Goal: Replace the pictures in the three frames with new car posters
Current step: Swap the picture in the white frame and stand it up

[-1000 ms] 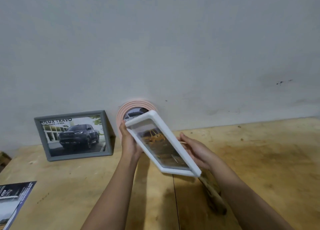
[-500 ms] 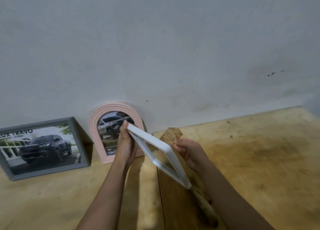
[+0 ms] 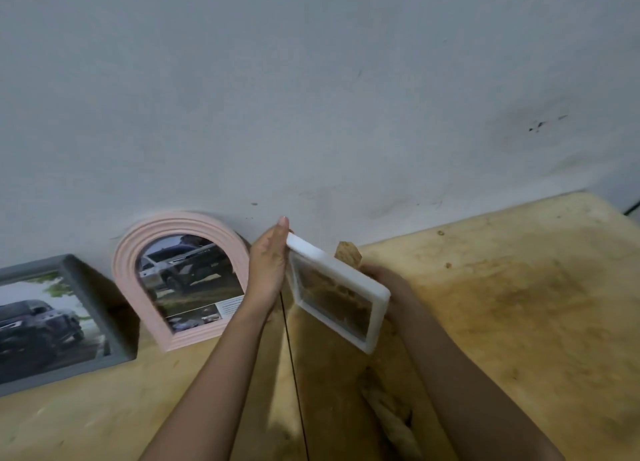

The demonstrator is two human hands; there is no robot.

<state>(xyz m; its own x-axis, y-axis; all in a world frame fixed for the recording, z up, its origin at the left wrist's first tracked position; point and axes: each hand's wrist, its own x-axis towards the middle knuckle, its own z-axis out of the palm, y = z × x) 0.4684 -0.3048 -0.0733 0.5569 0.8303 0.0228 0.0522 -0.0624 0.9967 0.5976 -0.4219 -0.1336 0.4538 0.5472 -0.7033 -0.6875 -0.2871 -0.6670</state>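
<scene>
Between both hands, above the wooden table (image 3: 519,322), hangs the white frame (image 3: 337,296), lifted clear of the surface and close to the wall (image 3: 311,79). Left hand (image 3: 268,270) is flat along the frame's upper-left edge, fingers straight up, thumb side pressed to the rim: it's gripping that end. Right hand (image 3: 388,284) sits mostly behind the frame's far side, grasping it from the back; how its fingers curl, I can't make out. The frame is rectangular, thick-rimmed, plain white, and its long axis slants from upper left by the wall down to lower right toward the person. Its glazed face is turned down and to the left, showing a brownish blur, contents not readable. A brown stand piece (image 3: 348,252) pokes up behind its top edge.

Count them: three frames in all. Just left of the left hand, the pink arched frame (image 3: 180,225) leans upright on the wall with a silver pickup picture. Further left, cut by the edge, the grey frame (image 3: 76,273) leans too, showing a dark truck.
</scene>
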